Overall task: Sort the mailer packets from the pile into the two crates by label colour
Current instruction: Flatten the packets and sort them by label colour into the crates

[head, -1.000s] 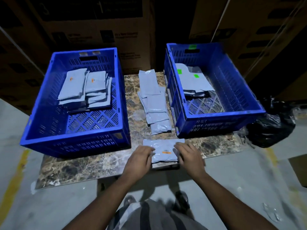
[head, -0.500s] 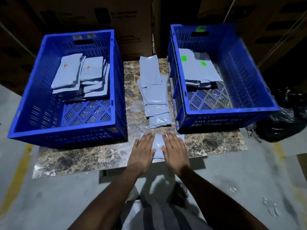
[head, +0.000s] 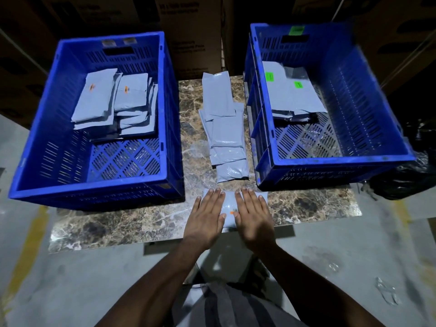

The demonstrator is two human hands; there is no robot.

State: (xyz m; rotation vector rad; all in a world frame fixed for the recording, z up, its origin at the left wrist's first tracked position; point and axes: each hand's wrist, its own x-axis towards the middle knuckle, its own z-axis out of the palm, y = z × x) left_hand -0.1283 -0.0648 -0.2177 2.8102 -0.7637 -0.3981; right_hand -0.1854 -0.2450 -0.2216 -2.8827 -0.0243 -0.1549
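Head view: left crate [head: 28, 147] holds orange-labelled packets [head: 113, 102]; right crate [head: 377, 95] green-labelled packets [head: 292, 95].

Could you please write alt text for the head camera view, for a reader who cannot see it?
Both hands, left hand and right hand, press flat on a grey packet with an orange label on the marble table. Beyond lie the pile, an orange-label crate and a green-label crate.

I see a grey mailer packet [head: 229, 208] lying flat at the table's near edge, its orange label showing (partly hidden, I think). The pile [head: 224, 128] runs between the left crate [head: 94, 187], holding orange-labelled packets, and the right crate [head: 342, 160], holding green-labelled ones.
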